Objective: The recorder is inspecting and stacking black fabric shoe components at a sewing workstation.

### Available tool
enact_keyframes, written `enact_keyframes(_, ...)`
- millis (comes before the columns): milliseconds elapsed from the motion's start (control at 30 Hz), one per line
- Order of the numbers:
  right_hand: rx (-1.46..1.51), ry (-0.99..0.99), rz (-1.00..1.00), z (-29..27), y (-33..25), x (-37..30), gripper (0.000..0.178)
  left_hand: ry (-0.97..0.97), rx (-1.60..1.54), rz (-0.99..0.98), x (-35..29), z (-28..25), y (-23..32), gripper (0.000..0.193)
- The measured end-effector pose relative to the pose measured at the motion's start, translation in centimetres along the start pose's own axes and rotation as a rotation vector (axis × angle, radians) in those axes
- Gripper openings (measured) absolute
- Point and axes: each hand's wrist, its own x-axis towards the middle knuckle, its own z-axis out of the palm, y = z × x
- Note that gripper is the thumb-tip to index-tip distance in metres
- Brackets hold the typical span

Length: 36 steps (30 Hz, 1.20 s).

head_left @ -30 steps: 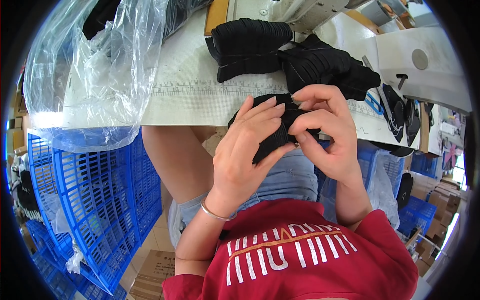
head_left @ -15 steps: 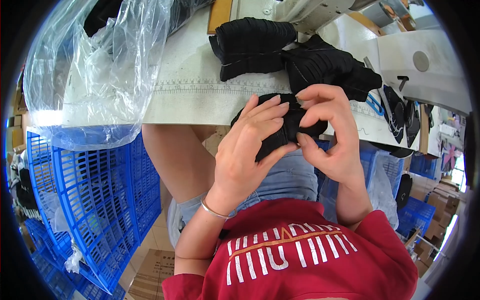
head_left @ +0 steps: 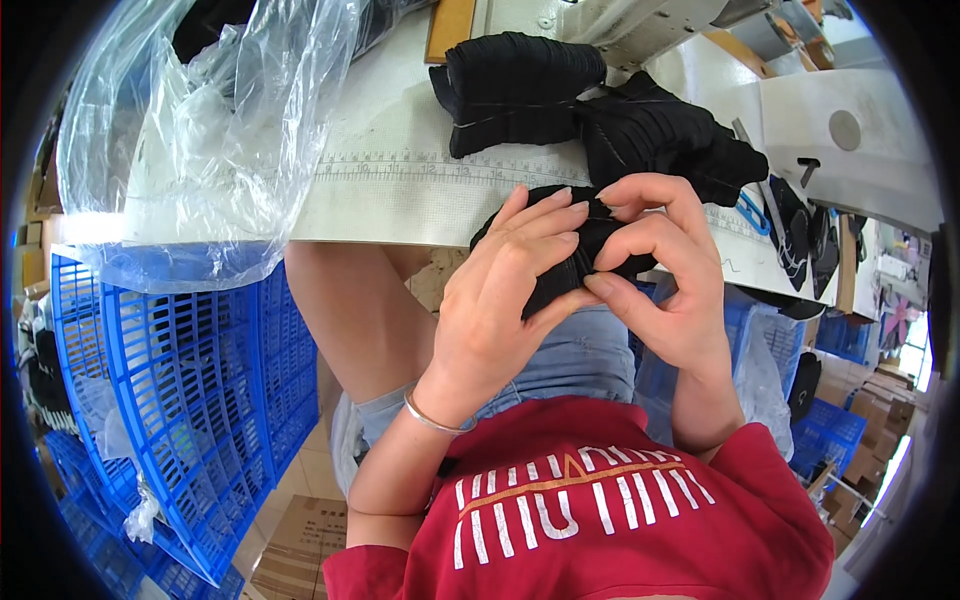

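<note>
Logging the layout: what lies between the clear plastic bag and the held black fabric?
In the head view: white tabletop with a ruler strip along it.

Red T-shirt (head_left: 600, 515), denim shorts (head_left: 585, 365), silver bangle (head_left: 427, 420)

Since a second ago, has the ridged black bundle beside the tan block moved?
No. The black bundle keeps its place against the tan block and the ruler markings; the whole view shifted slightly.

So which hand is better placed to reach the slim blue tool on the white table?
Probably the right hand: it's nearer the slim blue tool, while the left hand, farther off, clasps the folded black fabric. The right is at that fabric too.
</note>
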Motion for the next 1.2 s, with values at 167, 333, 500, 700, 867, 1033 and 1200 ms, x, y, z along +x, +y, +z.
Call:
enact_keyframes(167,0.081,0.093,0.045,0.5,0.0,-0.1,0.021,-0.001,-0.001,-0.003,0.0,0.0,0.0,0.051)
enact_keyframes(333,-0.046,0.003,-0.056,0.4,-0.3,0.2,0.021,0.018,-0.036,-0.009,-0.1,0.1,-0.2,0.049)
enact_keyframes(500,-0.016,-0.004,-0.024,0.4,-0.3,0.1,0.024,-0.009,-0.038,-0.009,-0.1,-0.1,-0.2,0.048)
enact_keyframes(700,-0.002,-0.026,0.029,0.3,-0.3,0.1,0.024,0.003,-0.038,0.006,-0.1,0.0,-0.4,0.050)
enact_keyframes(867,-0.057,-0.005,-0.048,0.5,-0.2,0.1,0.023,0.009,-0.047,0.005,-0.2,0.0,-0.5,0.049)
enact_keyframes(1033,-0.076,0.001,-0.031,0.6,-0.8,0.5,0.024,-0.001,-0.058,0.002,-0.1,-0.1,-0.6,0.048)
enact_keyframes(1200,-0.049,-0.010,-0.019,0.4,-0.6,0.5,0.025,0.002,-0.073,-0.005,0.0,-0.2,-0.4,0.048)
